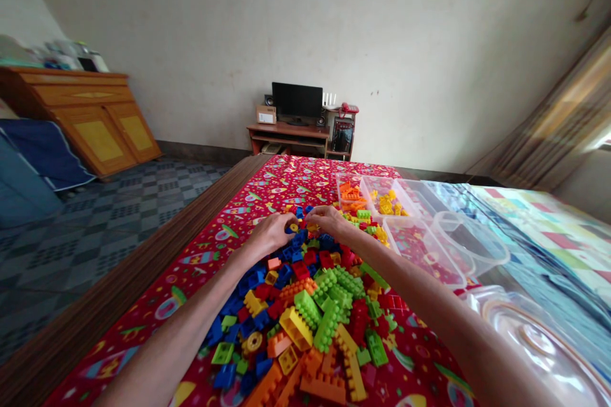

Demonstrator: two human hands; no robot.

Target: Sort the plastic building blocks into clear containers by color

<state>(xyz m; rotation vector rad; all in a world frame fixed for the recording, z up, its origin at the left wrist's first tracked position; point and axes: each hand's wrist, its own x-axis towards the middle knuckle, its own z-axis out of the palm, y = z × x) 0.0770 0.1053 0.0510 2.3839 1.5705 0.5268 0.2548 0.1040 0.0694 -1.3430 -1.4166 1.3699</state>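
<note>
A wide pile of toy building bricks [310,311] lies before me in blue, green, red, yellow and orange. At its far end my left hand [271,233] is closed, fingers curled at a small round yellow piece [294,227] and some blue bricks. I cannot make out what its fingers hold. Close beside it, on the right, my right hand [329,221] bends down with its fingers drawn together over a small yellow piece [312,227]. Its fingertips are partly hidden, so its grip is unclear. Long green bricks [337,296] rest on top of the pile nearer to me.
Right of the pile stand clear plastic boxes: one with orange bricks [351,193], another with yellow pieces [389,203]. Nearby are a clear round tub [470,241] and a clear lid [534,337]. A red patterned cloth [305,181] covers the table; its wooden edge [143,267] runs along the left.
</note>
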